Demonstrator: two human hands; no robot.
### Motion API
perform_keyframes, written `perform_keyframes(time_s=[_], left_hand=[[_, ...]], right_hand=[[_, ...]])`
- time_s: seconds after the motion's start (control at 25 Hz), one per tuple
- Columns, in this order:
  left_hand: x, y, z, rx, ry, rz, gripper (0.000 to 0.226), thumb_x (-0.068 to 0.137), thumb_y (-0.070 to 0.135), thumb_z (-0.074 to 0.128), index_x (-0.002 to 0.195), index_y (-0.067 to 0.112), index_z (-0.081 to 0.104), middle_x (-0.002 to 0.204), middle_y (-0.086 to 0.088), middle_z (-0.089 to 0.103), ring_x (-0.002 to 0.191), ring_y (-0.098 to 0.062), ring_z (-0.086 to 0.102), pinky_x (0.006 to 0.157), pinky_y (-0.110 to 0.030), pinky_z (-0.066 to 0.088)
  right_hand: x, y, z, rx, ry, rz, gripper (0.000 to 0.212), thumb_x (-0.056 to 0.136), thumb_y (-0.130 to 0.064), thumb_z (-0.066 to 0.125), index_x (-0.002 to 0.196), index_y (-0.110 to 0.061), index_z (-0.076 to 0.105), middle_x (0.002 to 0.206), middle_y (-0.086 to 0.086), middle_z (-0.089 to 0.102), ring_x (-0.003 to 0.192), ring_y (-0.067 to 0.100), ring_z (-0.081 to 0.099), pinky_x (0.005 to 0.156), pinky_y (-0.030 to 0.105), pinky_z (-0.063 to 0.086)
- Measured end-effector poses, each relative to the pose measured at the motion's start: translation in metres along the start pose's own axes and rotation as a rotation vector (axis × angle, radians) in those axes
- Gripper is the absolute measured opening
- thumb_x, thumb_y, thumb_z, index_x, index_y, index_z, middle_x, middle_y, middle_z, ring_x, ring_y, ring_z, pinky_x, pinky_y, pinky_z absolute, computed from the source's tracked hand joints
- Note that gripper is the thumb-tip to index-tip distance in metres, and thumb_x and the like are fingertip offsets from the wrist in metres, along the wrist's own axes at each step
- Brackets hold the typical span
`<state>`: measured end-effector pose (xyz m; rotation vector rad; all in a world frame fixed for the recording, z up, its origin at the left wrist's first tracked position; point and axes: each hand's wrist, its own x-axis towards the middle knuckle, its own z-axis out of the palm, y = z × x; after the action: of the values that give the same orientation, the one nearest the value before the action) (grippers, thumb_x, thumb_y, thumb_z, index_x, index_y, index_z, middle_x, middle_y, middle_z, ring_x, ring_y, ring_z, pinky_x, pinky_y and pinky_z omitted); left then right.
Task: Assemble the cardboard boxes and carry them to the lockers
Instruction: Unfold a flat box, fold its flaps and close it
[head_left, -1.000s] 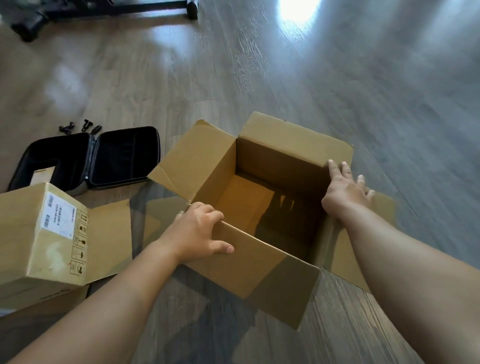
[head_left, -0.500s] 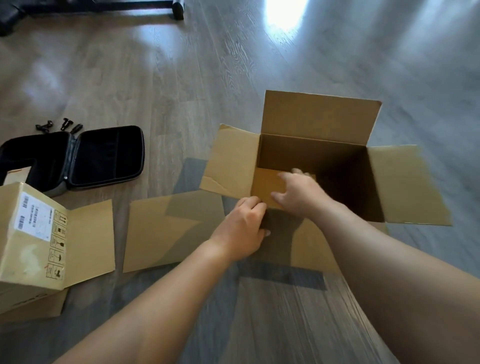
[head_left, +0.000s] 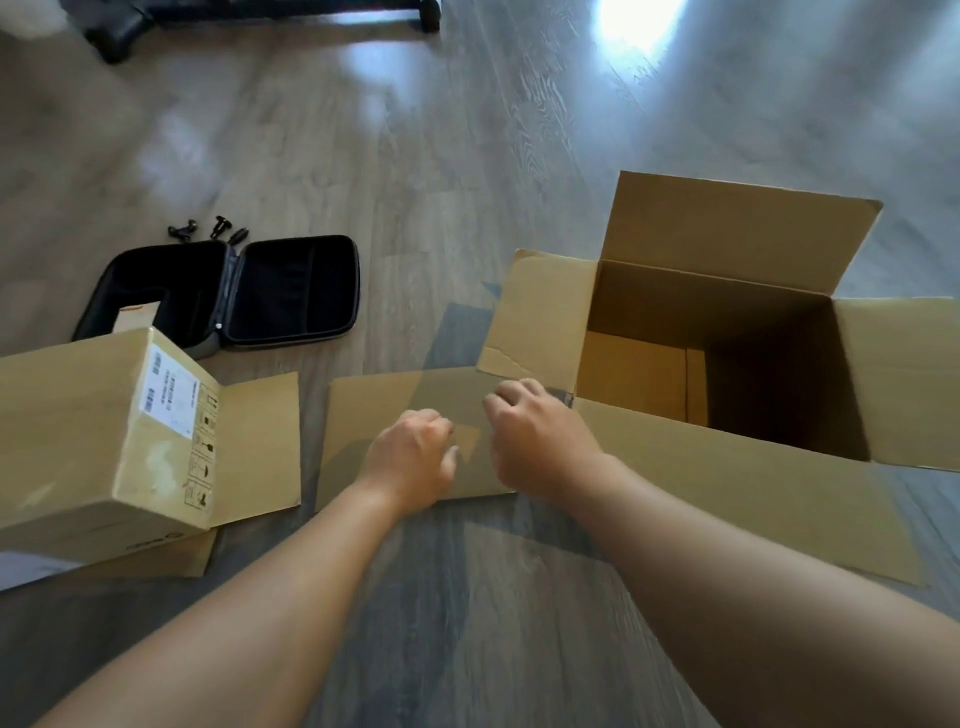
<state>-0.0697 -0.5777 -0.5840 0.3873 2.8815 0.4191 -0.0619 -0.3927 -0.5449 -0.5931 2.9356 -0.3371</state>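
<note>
Grey wood floor (head_left: 467, 208), open cardboard box (head_left: 649, 332), labelled box (head_left: 104, 431) print unreadable, both hands (head_left: 415, 457) curled, grasp unclear.

Open cardboard box (head_left: 727, 364) upright on floor, flaps splayed; left hand (head_left: 415, 457) and right hand (head_left: 535, 441), fingers curled, over flat cardboard sheet (head_left: 363, 415).

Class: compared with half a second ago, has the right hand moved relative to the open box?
Yes. The right hand has come out of the open box and now sits outside its near-left corner, beside the left hand.

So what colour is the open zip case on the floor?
Black, inside and out; the case shows best in the head view.
</note>
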Motion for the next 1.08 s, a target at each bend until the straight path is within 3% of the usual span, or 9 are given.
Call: perform_keyframes(time_s=[0.16,0.4,0.48,0.56,0.68,0.76,0.96,1.08], left_hand=[[-0.019,-0.059,-0.003,0.061,-0.168,-0.309,0.020,0.093,0.032,0.050,0.098,0.013,0.055,0.110,-0.008,0.058,0.103,-0.027,0.056,0.083,-0.038,0.051],[-0.043,-0.104,-0.002,-0.034,-0.370,-0.497,0.026,0.094,0.039,0.055,0.103,0.015,0.049,0.114,-0.009,0.058,0.099,-0.027,0.057,0.069,-0.032,0.039],[-0.046,-0.104,-0.003,-0.092,-0.394,-0.517,0.028,0.097,0.038,0.055,0.107,0.013,0.049,0.106,-0.006,0.058,0.090,-0.021,0.056,0.061,-0.031,0.037],[-0.047,-0.104,-0.002,-0.158,-0.401,-0.530,0.027,0.098,0.037,0.056,0.105,0.012,0.049,0.095,-0.003,0.056,0.078,-0.015,0.053,0.056,-0.028,0.036],[-0.046,-0.101,-0.004,-0.195,-0.399,-0.533,0.030,0.094,0.038,0.061,0.100,0.012,0.049,0.090,-0.003,0.055,0.072,-0.013,0.050,0.055,-0.028,0.035],[-0.047,-0.103,-0.004,-0.254,-0.369,-0.542,0.035,0.090,0.041,0.067,0.100,0.012,0.050,0.091,-0.003,0.055,0.074,-0.013,0.051,0.056,-0.029,0.037],[-0.049,-0.111,-0.002,-0.314,-0.271,-0.564,0.038,0.085,0.037,0.071,0.101,0.009,0.050,0.099,-0.008,0.060,0.088,-0.023,0.059,0.063,-0.030,0.044],[-0.049,-0.107,0.005,-0.400,-0.283,-0.569,0.041,0.085,0.038,0.071,0.105,0.008,0.053,0.100,-0.007,0.058,0.091,-0.023,0.058,0.067,-0.031,0.045]], right_hand=[[0.018,-0.025,0.026,0.166,-0.290,0.311,0.019,0.087,-0.013,0.054,0.105,-0.009,0.055,0.118,0.011,0.051,0.113,0.034,0.051,0.082,0.040,0.049],[0.030,-0.013,0.073,0.237,-0.428,0.621,0.042,0.090,-0.037,0.062,0.124,-0.014,0.051,0.125,0.012,0.052,0.114,0.032,0.055,0.083,0.038,0.051],[0.026,-0.013,0.087,0.267,-0.463,0.672,0.036,0.090,-0.036,0.063,0.117,-0.016,0.049,0.127,0.012,0.050,0.106,0.029,0.057,0.072,0.036,0.052],[0.024,-0.015,0.097,0.279,-0.476,0.681,0.031,0.090,-0.032,0.065,0.109,-0.017,0.045,0.126,0.011,0.049,0.102,0.027,0.056,0.058,0.031,0.045],[0.025,-0.020,0.103,0.298,-0.438,0.677,0.027,0.086,-0.030,0.067,0.098,-0.016,0.048,0.115,0.009,0.054,0.104,0.029,0.055,0.066,0.032,0.045],[0.028,-0.023,0.102,0.351,-0.369,0.720,0.022,0.085,-0.030,0.068,0.088,-0.016,0.051,0.100,0.007,0.059,0.095,0.028,0.060,0.065,0.031,0.047],[0.027,-0.019,0.101,0.414,-0.257,0.841,0.022,0.085,-0.028,0.071,0.100,-0.014,0.061,0.092,0.006,0.064,0.082,0.024,0.063,0.060,0.029,0.051],[0.024,-0.022,0.105,0.400,-0.268,0.829,0.030,0.081,-0.024,0.068,0.108,-0.012,0.065,0.097,0.007,0.066,0.089,0.028,0.065,0.073,0.036,0.059]])
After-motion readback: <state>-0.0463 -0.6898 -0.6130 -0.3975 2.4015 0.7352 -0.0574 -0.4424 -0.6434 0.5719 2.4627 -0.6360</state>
